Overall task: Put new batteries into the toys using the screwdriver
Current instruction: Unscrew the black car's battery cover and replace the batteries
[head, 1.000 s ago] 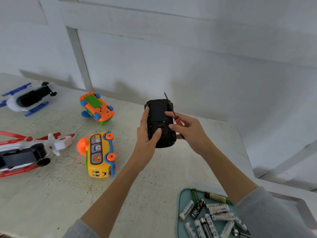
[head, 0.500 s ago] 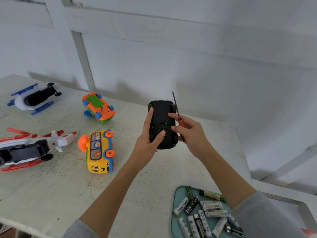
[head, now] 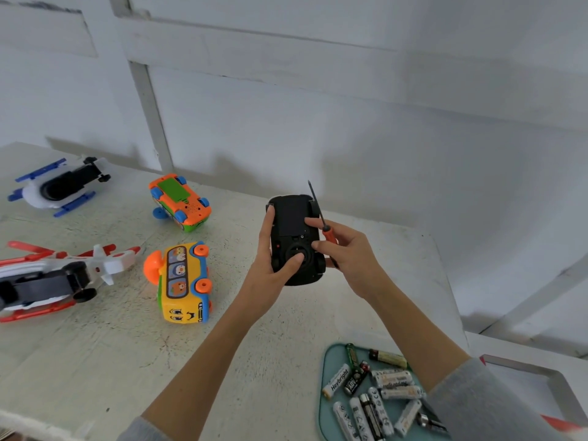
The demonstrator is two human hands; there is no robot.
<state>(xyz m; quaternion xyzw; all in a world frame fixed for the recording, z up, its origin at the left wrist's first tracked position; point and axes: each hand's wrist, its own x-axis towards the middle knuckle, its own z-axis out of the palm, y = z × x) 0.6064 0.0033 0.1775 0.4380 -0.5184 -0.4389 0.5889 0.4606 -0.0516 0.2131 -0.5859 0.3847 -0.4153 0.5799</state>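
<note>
A black toy car (head: pixel 291 218) is held underside up above the white table (head: pixel 95 361). My left hand (head: pixel 273 265) grips its left side, thumb pressed on the round part of the underside. My right hand (head: pixel 346 256) holds a small screwdriver (head: pixel 321 219) with an orange handle, its thin shaft pointing up past the car's right edge, while its fingertips touch the car's underside.
A teal tray (head: pixel 332 361) with several loose batteries sits at the front right. To the left lie a yellow bus toy (head: pixel 183 281), an orange and green car (head: pixel 179 202), a red and white plane (head: pixel 54 275) and a blue and white plane (head: pixel 60 186).
The screwdriver's shaft has swung up to stand more upright beside the car. Both hands keep hold of the black car in nearly the same place.
</note>
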